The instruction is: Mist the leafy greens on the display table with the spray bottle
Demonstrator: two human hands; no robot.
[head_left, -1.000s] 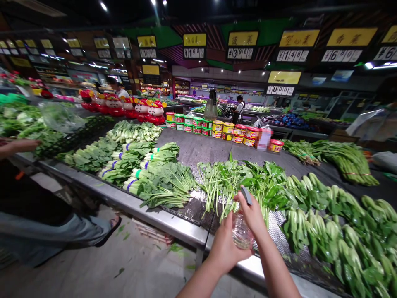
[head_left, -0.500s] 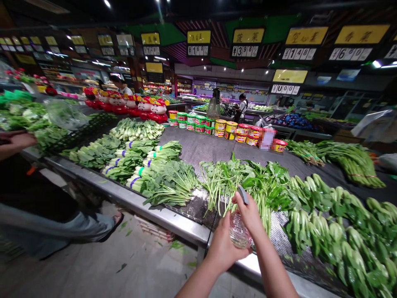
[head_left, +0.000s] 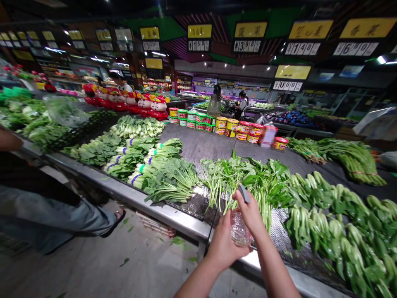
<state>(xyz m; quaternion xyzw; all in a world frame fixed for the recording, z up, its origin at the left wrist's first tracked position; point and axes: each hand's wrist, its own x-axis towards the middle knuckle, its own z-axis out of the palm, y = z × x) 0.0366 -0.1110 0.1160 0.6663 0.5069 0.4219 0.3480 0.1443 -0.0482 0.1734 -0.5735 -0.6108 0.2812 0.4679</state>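
Note:
Both of my hands hold a clear, ribbed spray bottle (head_left: 240,229) with a grey head, tilted over the front edge of the vegetable stand. My left hand (head_left: 222,244) is wrapped around the bottle's body from the left and below. The fingers of my right hand (head_left: 252,212) close around its upper part, just under the grey head. Loose leafy greens with long thin stems (head_left: 223,182) lie on the stand right beyond the bottle. Left of them is a pile of spinach-like greens (head_left: 173,182), and to the right sit rows of wet bok choy (head_left: 325,227).
Tied bunches of greens (head_left: 149,159) lie further left. Behind them stand stacked tubs (head_left: 221,125) and a larger sprayer (head_left: 214,102). A metal rail (head_left: 149,205) edges the stand. A person in wide jeans (head_left: 62,215) stands at the left. Price signs hang overhead.
My view has shifted slightly; both hands keep the same grip on the spray bottle. At the left, the other person's hand has moved out of view, leaving only part of the arm.

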